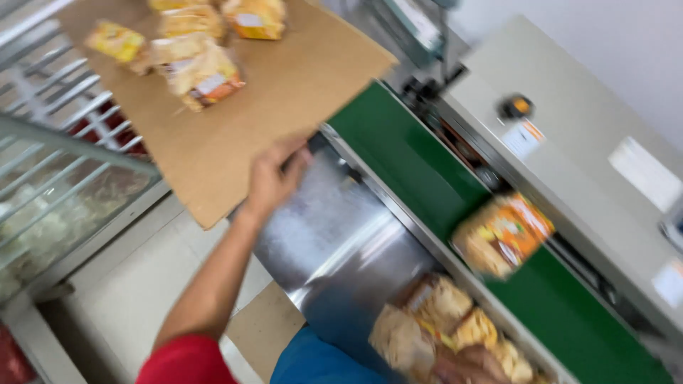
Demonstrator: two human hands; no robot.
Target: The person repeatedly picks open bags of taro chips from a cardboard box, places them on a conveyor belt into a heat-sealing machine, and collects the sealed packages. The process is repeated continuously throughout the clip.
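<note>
- A workroom seen from above, blurred by motion: a pale tiled floor (135, 299) at the near left, a white wall at the far right, and a metal rack (50, 178) with grey bars along the left edge.
- A long machine (583, 121) with a grey housing runs from the far middle to the near right. A green belt (420, 163) runs along its near side.
- One snack bag (501, 235), orange and yellow, lies on the green belt toward the right.
- A shiny steel table (341, 242) sits just left of the belt, in the middle of the scene.
- A pile of snack bags (441, 334) lies at the near end of the steel table.
- A sheet of brown cardboard (284, 85) reaches across the far left, tilted, with its near edge over the steel table.
- Several yellow snack bags (196, 60) lie on the far part of the cardboard.
- The left hand (274, 178), on an arm with a red sleeve, grasps the near edge of the cardboard, fingers curled onto it.
- The right hand is out of sight.
</note>
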